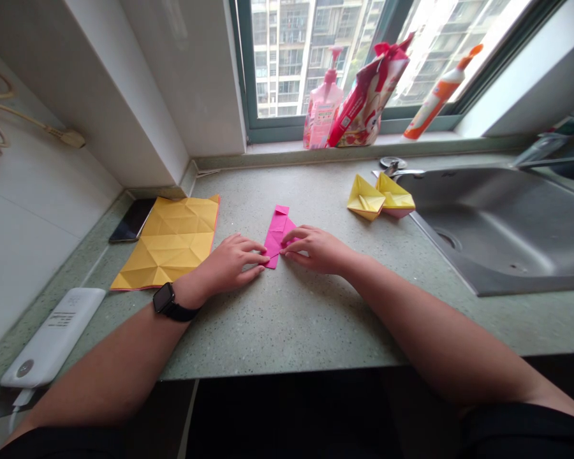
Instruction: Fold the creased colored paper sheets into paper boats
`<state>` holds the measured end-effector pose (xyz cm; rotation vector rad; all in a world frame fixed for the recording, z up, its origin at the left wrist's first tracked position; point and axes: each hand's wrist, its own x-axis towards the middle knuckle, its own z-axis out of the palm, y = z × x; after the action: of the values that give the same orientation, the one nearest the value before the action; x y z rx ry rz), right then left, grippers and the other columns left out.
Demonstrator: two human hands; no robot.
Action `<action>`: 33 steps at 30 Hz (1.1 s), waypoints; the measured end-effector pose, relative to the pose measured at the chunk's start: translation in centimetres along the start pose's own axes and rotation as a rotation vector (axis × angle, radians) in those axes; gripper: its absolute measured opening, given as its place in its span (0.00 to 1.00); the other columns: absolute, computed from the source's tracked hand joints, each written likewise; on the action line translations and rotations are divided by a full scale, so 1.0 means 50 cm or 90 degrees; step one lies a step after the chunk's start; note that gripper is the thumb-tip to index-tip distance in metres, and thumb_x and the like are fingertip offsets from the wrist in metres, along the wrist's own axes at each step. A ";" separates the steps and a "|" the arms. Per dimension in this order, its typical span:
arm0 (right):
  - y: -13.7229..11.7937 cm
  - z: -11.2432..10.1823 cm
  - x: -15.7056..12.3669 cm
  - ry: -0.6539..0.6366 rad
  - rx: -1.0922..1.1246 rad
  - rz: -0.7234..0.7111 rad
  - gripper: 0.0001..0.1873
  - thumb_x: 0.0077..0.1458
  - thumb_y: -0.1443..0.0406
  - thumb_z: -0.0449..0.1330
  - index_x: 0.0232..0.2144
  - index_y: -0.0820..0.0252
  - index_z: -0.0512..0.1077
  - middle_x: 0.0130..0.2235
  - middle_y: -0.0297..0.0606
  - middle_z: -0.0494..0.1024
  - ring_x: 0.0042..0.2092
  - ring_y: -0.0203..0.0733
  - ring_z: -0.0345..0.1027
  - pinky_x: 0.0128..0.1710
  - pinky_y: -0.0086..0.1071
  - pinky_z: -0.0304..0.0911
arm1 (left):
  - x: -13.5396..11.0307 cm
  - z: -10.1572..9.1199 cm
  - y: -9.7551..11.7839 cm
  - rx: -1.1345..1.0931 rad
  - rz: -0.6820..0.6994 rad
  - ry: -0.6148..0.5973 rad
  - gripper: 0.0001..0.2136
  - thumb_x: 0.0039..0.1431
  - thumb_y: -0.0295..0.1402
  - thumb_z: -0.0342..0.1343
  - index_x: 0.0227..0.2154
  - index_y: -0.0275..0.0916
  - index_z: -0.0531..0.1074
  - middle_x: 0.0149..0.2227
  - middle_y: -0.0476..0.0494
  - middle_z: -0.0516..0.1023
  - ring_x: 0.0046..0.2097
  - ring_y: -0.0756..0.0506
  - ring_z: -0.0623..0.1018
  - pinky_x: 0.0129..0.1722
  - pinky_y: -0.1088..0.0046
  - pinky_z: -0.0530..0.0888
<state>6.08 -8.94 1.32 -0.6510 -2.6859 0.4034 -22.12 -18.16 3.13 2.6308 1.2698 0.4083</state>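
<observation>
Pink folded paper (278,231) on the counter (287,331), between both hands; long axis runs away from the person, far end leaning slightly right.
Creased yellow sheet (176,239) at left; left hand (229,262) beside it, fingers slightly apart, tips at the paper's near left edge; right hand (318,248) bent, fingers bunched at its right flap, cannot tell if pinching; neither clearly nearer; counter surface extends past both paper ends; two yellow folded pieces (363,199), then sink (516,213), well apart rightward.
</observation>
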 end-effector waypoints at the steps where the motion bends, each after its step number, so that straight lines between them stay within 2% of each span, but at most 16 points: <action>1: 0.006 -0.003 -0.001 0.013 -0.008 0.020 0.10 0.72 0.61 0.64 0.43 0.47 0.87 0.52 0.39 0.86 0.53 0.47 0.78 0.59 0.45 0.72 | 0.000 0.000 0.000 -0.003 0.000 0.001 0.10 0.74 0.36 0.61 0.51 0.50 0.86 0.58 0.44 0.85 0.58 0.38 0.81 0.68 0.44 0.68; 4: 0.031 -0.011 -0.005 0.078 -0.047 0.118 0.11 0.72 0.62 0.62 0.46 0.50 0.86 0.53 0.42 0.86 0.53 0.51 0.78 0.58 0.49 0.72 | -0.001 0.001 0.001 -0.014 0.010 0.010 0.10 0.74 0.35 0.62 0.52 0.49 0.86 0.58 0.43 0.85 0.59 0.38 0.81 0.67 0.46 0.70; 8: 0.057 -0.005 -0.011 0.125 -0.081 0.222 0.16 0.71 0.60 0.63 0.56 0.53 0.82 0.55 0.49 0.85 0.57 0.58 0.78 0.60 0.54 0.73 | -0.002 0.003 0.001 -0.021 0.030 0.029 0.10 0.73 0.35 0.61 0.52 0.48 0.85 0.57 0.42 0.85 0.57 0.38 0.81 0.63 0.50 0.73; 13: 0.056 0.013 -0.010 0.086 -0.053 0.187 0.17 0.70 0.60 0.65 0.59 0.50 0.80 0.56 0.46 0.85 0.58 0.56 0.79 0.61 0.53 0.74 | -0.001 0.003 0.002 -0.029 0.040 0.046 0.11 0.73 0.35 0.61 0.52 0.47 0.85 0.57 0.41 0.85 0.56 0.38 0.81 0.61 0.52 0.75; 17: 0.057 0.014 -0.008 0.105 0.006 0.171 0.23 0.64 0.64 0.69 0.60 0.50 0.79 0.57 0.44 0.85 0.57 0.54 0.79 0.61 0.50 0.74 | -0.001 0.001 0.006 -0.034 0.040 0.047 0.11 0.73 0.35 0.61 0.52 0.47 0.84 0.57 0.41 0.85 0.57 0.38 0.81 0.61 0.53 0.75; 21: 0.067 0.009 -0.008 0.117 0.044 0.119 0.27 0.59 0.70 0.68 0.60 0.49 0.80 0.59 0.43 0.82 0.59 0.51 0.78 0.64 0.48 0.72 | 0.000 0.001 0.008 -0.045 0.032 0.058 0.11 0.73 0.33 0.61 0.53 0.45 0.83 0.56 0.41 0.85 0.56 0.39 0.82 0.60 0.54 0.76; 24: 0.070 0.008 -0.008 0.131 0.025 0.105 0.21 0.61 0.70 0.67 0.54 0.49 0.84 0.57 0.42 0.84 0.56 0.51 0.79 0.63 0.49 0.73 | -0.001 0.003 0.006 -0.046 0.018 0.062 0.11 0.72 0.33 0.62 0.54 0.43 0.81 0.56 0.40 0.85 0.56 0.39 0.82 0.60 0.54 0.76; 27: 0.065 0.007 -0.006 0.155 0.008 0.115 0.13 0.65 0.67 0.66 0.50 0.49 0.86 0.54 0.42 0.85 0.53 0.50 0.80 0.60 0.50 0.74 | -0.002 0.005 0.000 -0.040 -0.003 0.070 0.14 0.69 0.38 0.67 0.55 0.43 0.79 0.58 0.39 0.84 0.58 0.37 0.82 0.62 0.52 0.76; 30: 0.057 0.002 -0.005 0.181 0.016 0.130 0.11 0.68 0.64 0.65 0.49 0.48 0.86 0.52 0.41 0.86 0.53 0.50 0.81 0.59 0.49 0.75 | -0.004 0.005 -0.006 -0.037 -0.005 0.103 0.20 0.67 0.41 0.70 0.57 0.42 0.76 0.60 0.37 0.83 0.61 0.36 0.80 0.64 0.51 0.75; 33: 0.051 -0.005 -0.004 0.212 0.036 0.136 0.12 0.70 0.63 0.63 0.49 0.48 0.86 0.51 0.42 0.86 0.53 0.50 0.80 0.58 0.50 0.75 | -0.004 0.002 -0.009 -0.022 0.006 0.137 0.21 0.66 0.40 0.71 0.57 0.42 0.75 0.62 0.35 0.81 0.62 0.34 0.80 0.64 0.49 0.74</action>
<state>7.31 -6.82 0.59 -0.9058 -2.2913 0.3850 -22.53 -18.03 2.88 2.6219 1.2979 0.7261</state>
